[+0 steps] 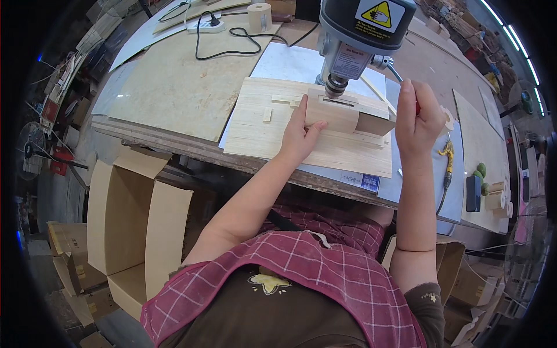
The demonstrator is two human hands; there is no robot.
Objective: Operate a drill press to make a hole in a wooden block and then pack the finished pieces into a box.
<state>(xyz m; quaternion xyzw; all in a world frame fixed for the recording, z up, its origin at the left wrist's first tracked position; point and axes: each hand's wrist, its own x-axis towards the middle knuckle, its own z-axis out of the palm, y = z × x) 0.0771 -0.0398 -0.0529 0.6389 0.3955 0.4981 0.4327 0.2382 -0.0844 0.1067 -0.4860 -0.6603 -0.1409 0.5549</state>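
Observation:
A bench drill press [347, 55] stands in front of me, its metal chuck [336, 86] just above a pale wooden box-shaped piece [331, 119]. A long narrow slot shows in the top of that piece, and its right part looks darker. My left hand [299, 138] is closed on the left end of the piece, thumb against the near face. Up to the right, my right hand [419, 119] wraps round the red-tipped feed lever [394, 72] of the press. Underneath lies a light wooden board [255, 130] with thin strips fixed to it. I cannot make out the drill bit's tip.
A small wood block [267, 115] lies left of the piece. Behind are a black cable [238, 32], a power strip [208, 25] and a wooden cylinder [259, 18]. A yellow-handled tool [447, 159] lies right. Below the bench edge, an open cardboard box [168, 232] stands left.

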